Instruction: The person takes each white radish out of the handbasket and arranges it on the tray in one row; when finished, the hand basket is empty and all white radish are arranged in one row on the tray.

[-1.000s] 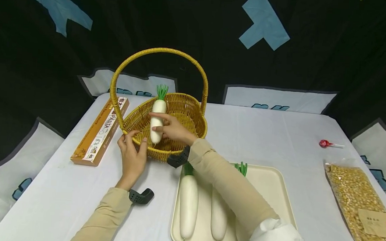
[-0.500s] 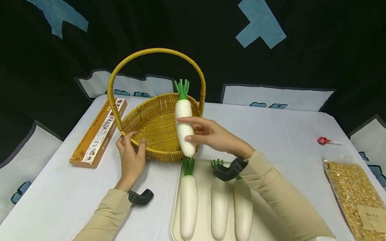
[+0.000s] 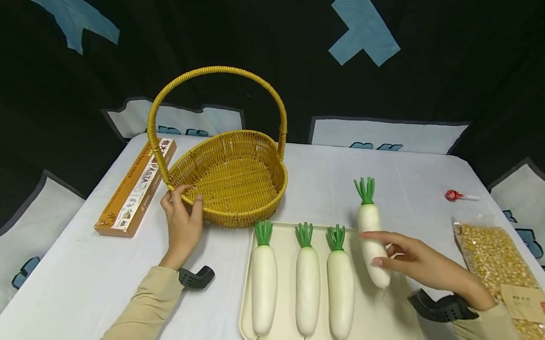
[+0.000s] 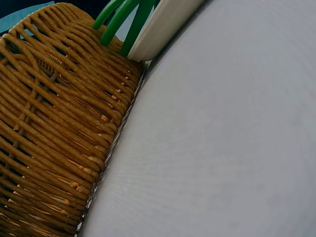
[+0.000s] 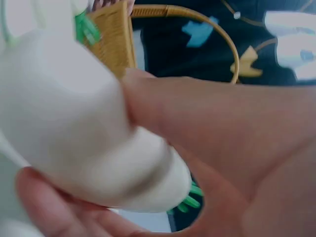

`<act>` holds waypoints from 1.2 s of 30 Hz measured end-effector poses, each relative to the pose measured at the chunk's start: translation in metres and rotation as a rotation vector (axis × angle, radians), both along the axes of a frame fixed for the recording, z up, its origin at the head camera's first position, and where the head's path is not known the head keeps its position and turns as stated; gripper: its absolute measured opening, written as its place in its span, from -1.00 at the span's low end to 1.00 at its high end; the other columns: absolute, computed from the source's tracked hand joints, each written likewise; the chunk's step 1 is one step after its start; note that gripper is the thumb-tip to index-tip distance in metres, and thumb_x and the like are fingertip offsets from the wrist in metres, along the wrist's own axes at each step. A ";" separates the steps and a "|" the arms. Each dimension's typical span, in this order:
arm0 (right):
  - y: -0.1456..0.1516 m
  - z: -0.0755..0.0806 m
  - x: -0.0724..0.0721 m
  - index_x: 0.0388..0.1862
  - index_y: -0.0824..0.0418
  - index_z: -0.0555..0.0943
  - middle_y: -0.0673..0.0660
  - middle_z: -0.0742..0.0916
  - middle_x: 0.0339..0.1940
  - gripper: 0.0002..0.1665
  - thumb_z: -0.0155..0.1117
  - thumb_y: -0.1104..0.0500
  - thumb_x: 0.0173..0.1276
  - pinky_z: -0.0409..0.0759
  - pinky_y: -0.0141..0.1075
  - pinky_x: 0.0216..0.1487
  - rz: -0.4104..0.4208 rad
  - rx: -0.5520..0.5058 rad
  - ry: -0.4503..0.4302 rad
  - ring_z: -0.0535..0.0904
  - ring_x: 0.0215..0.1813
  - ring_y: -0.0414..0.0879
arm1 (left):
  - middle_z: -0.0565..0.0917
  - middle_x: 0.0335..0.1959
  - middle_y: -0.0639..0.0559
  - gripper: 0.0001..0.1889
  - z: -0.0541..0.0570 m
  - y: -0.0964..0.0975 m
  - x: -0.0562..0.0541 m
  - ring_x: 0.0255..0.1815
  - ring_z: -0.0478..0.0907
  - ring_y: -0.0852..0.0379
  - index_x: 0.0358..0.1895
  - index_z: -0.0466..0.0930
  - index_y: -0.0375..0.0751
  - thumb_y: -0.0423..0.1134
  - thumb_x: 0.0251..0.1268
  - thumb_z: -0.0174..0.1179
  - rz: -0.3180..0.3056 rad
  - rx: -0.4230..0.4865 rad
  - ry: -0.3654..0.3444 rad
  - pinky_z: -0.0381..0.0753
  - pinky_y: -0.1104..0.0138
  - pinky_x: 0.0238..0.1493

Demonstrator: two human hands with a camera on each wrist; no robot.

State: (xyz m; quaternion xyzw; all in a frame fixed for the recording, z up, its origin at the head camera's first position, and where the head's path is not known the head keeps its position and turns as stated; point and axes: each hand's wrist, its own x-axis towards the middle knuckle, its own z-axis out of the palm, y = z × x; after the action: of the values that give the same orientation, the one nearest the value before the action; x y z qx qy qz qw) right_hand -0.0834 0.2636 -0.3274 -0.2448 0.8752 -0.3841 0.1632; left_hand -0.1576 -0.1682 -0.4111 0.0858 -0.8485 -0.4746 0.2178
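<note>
My right hand pinches a white radish with a green top between thumb and fingers, over the right part of the cream tray. In the right wrist view the same radish fills the grip, thumb on one side and fingers on the other. On the tray lie three more white radishes, a left one, a middle one and a right one, green tops pointing away. My left hand grips the near left rim of the yellow wicker basket, whose inside shows bare weave.
A pasta box lies left of the basket. On the right are a red lollipop and a bag of corn kernels, the bag partly behind my right wrist. The basket's tall arched handle rises above it.
My right hand has lifted the radish out of the basket and carried it right and nearer, over the tray. The left hand stays at the basket rim.
</note>
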 end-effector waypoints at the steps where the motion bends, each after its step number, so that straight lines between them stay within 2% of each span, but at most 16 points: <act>1: 0.007 -0.004 0.007 0.29 0.01 0.31 0.04 0.53 -0.14 -0.44 0.12 0.10 0.30 0.45 -0.42 -0.38 0.001 0.008 0.000 0.43 -0.32 -0.32 | 0.01 0.23 -0.27 -0.60 0.000 0.000 0.000 0.16 0.20 -0.24 0.14 0.22 -0.03 -0.02 0.28 -0.08 0.000 -0.001 0.000 0.21 -0.08 0.12; 4: 0.023 -0.013 0.024 0.31 0.05 0.29 0.06 0.48 -0.33 -0.43 0.10 0.09 0.31 0.40 -0.42 -0.47 0.005 0.044 -0.058 0.38 -0.38 -0.36 | 0.01 0.23 -0.28 -0.60 0.000 -0.001 0.000 0.16 0.19 -0.25 0.14 0.22 -0.04 -0.01 0.28 -0.08 -0.002 -0.003 -0.003 0.20 -0.08 0.12; 8: 0.034 -0.020 0.039 0.31 0.08 0.29 0.08 0.45 -0.35 -0.43 0.07 0.05 0.32 0.35 -0.42 -0.51 0.017 0.092 -0.159 0.33 -0.41 -0.38 | 0.01 0.23 -0.28 -0.60 0.000 -0.002 0.000 0.18 0.18 -0.25 0.14 0.22 -0.03 -0.01 0.28 -0.08 -0.001 -0.005 -0.006 0.19 -0.08 0.14; 12: 0.030 -0.025 0.048 0.28 0.12 0.33 0.05 0.40 -0.42 -0.44 0.08 0.01 0.31 0.29 -0.43 -0.53 0.013 0.137 -0.199 0.27 -0.45 -0.36 | 0.01 0.23 -0.28 -0.60 -0.001 -0.003 0.000 0.22 0.16 -0.24 0.14 0.22 -0.04 -0.02 0.29 -0.08 -0.001 -0.008 0.001 0.17 -0.09 0.17; 21: 0.014 -0.024 0.056 0.23 0.08 0.40 0.02 0.36 -0.53 -0.39 0.10 -0.14 0.25 0.23 -0.44 -0.57 -0.101 0.280 -0.181 0.20 -0.54 -0.31 | 0.01 0.23 -0.27 -0.58 0.001 0.000 0.000 0.22 0.15 -0.25 0.16 0.21 -0.08 -0.02 0.29 -0.09 -0.008 0.000 -0.002 0.16 -0.09 0.18; 28: 0.006 -0.019 0.062 0.27 -0.18 0.33 0.02 0.44 -0.46 -0.30 0.06 -0.32 0.14 0.25 -0.36 -0.56 -0.229 0.511 -0.161 0.30 -0.56 -0.21 | 0.01 0.23 -0.26 -0.58 0.001 -0.001 -0.001 0.25 0.13 -0.24 0.15 0.21 -0.04 0.01 0.30 -0.09 -0.010 -0.005 -0.003 0.15 -0.09 0.20; 36: 0.004 -0.020 0.064 0.27 -0.20 0.33 0.05 0.43 -0.37 -0.30 0.04 -0.35 0.13 0.24 -0.35 -0.59 -0.268 0.539 -0.134 0.29 -0.58 -0.17 | 0.01 0.21 -0.26 -0.58 -0.001 -0.001 0.000 0.25 0.13 -0.22 0.15 0.20 -0.07 0.00 0.30 -0.10 -0.014 -0.004 0.000 0.13 -0.09 0.21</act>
State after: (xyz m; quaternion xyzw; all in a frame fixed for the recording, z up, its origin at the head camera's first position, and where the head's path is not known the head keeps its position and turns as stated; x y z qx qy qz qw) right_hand -0.0193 0.2677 -0.3469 -0.0495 0.9573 -0.1717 0.2275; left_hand -0.1578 -0.1693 -0.4118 0.0793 -0.8501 -0.4744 0.2146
